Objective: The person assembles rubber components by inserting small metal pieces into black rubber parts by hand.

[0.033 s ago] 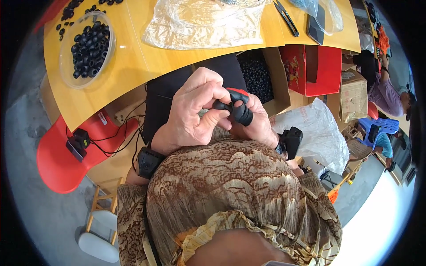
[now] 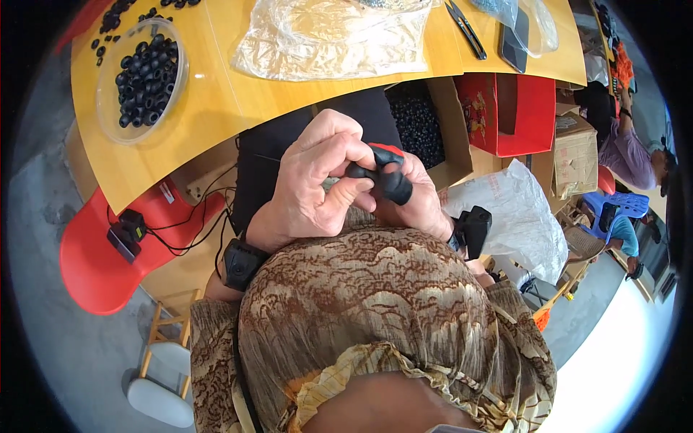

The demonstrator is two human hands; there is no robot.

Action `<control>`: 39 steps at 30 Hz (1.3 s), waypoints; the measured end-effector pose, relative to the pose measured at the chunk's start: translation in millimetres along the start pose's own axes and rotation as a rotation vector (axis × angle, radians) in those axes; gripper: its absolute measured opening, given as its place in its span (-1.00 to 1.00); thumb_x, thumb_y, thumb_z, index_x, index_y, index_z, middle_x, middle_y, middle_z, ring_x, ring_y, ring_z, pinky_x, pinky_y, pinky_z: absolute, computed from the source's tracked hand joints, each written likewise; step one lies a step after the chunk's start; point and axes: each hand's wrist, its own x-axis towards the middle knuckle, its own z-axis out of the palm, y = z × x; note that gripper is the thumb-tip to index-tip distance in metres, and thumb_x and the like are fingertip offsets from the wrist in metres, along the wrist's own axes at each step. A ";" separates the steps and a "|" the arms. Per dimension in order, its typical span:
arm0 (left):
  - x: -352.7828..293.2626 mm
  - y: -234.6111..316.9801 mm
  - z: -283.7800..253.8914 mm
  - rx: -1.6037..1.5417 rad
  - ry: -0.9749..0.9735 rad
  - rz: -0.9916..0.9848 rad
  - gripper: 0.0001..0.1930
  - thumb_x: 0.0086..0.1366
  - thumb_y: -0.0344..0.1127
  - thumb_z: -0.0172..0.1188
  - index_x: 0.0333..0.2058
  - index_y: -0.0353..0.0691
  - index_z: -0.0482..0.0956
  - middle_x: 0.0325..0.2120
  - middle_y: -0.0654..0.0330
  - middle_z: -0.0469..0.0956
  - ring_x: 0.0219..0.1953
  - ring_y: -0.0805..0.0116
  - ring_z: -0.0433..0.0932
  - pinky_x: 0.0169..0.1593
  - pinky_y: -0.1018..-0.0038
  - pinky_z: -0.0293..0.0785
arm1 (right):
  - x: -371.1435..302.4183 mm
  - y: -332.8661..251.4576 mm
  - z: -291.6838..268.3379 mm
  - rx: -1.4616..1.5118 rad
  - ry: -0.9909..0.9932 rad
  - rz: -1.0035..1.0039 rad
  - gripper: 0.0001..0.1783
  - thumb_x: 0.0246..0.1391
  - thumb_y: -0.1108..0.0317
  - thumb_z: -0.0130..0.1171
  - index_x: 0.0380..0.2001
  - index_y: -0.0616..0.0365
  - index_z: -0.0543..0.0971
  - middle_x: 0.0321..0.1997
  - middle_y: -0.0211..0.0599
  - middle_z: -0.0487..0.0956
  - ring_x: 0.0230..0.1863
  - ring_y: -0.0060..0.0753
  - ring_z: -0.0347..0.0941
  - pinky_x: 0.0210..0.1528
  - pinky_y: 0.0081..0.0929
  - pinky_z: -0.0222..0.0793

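Observation:
Both my hands meet in front of my chest, below the table's near edge. My left hand (image 2: 323, 177) is closed, with thumb and forefinger pinching a small rounded black piece (image 2: 356, 171). My right hand (image 2: 415, 191) is closed against the other side of that piece; black coverings, one with a red patch, wrap its fingertips. Where the piece ends and the coverings begin is hard to make out. On the table to the left stands a clear round tub (image 2: 185, 74) of small black ring-like pieces (image 2: 148, 79).
More black pieces lie loose at the table's far left. A clear plastic bag (image 2: 328, 43), thread snips (image 2: 468, 30) and a phone (image 2: 514, 45) lie on the table (image 2: 216, 108). Below it are a carton of black parts (image 2: 417, 126) and a red box (image 2: 530, 115). People sit at right.
The black-covered fingers of my right hand have shifted very slightly. My left hand and everything on the table look the same.

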 end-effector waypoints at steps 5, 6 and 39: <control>0.0 -1.8 1.7 0.029 0.018 0.035 -0.80 -0.08 -0.69 0.10 -0.43 -0.34 0.39 -0.39 0.12 0.25 -0.47 0.44 0.41 -0.55 0.63 0.53 | 0.9 2.1 -2.0 -0.009 0.000 -0.027 -0.64 0.08 0.21 0.06 -0.17 0.30 0.48 -0.28 -0.28 0.50 -0.52 -0.65 0.23 -0.48 -0.70 0.17; 0.0 -1.7 2.1 0.048 0.032 0.018 -0.79 -0.09 -0.69 0.13 -0.43 -0.32 0.41 -0.40 0.13 0.26 -0.47 0.46 0.41 -0.55 0.64 0.50 | 1.5 1.1 -1.6 -0.010 0.001 -0.027 -0.64 0.08 0.21 0.06 -0.17 0.30 0.48 -0.28 -0.28 0.50 -0.52 -0.65 0.23 -0.48 -0.70 0.17; -18.7 -20.7 16.8 0.009 0.205 0.087 -0.75 -0.22 -0.50 0.34 -0.50 -0.25 0.48 -0.54 0.19 0.35 -0.53 0.39 0.35 -0.49 0.57 0.28 | -4.0 -3.4 -4.5 -0.238 0.043 -0.077 -0.91 -0.02 0.55 0.08 -0.38 0.19 0.51 -0.51 -0.56 0.43 -0.59 -0.81 0.23 -0.59 -0.79 0.11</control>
